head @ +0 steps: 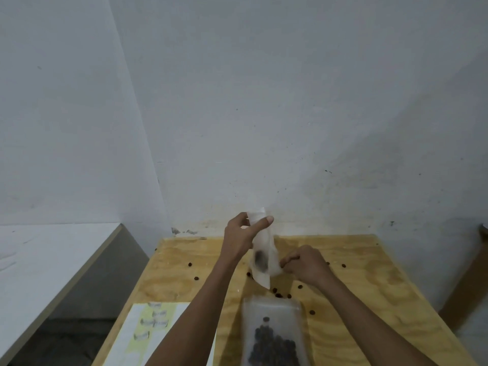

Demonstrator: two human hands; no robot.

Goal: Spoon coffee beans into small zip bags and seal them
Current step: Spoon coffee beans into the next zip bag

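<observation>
My left hand (pixel 244 233) pinches the top of a small frosted zip bag (pixel 262 260) and holds it up above the plywood table (pixel 356 286); a dark clump of coffee beans shows through its lower half. My right hand (pixel 303 264) has its fingers curled at the bag's lower right edge and seems to pinch it. A larger frosted bag of coffee beans (pixel 273 336) lies flat near the front edge. No spoon is in view.
Loose coffee beans (pixel 280 294) are scattered over the table. A white and yellow sheet with several small clear items (pixel 154 328) lies at the front left. A white ledge (pixel 52 260) stands left of the table, the wall close behind.
</observation>
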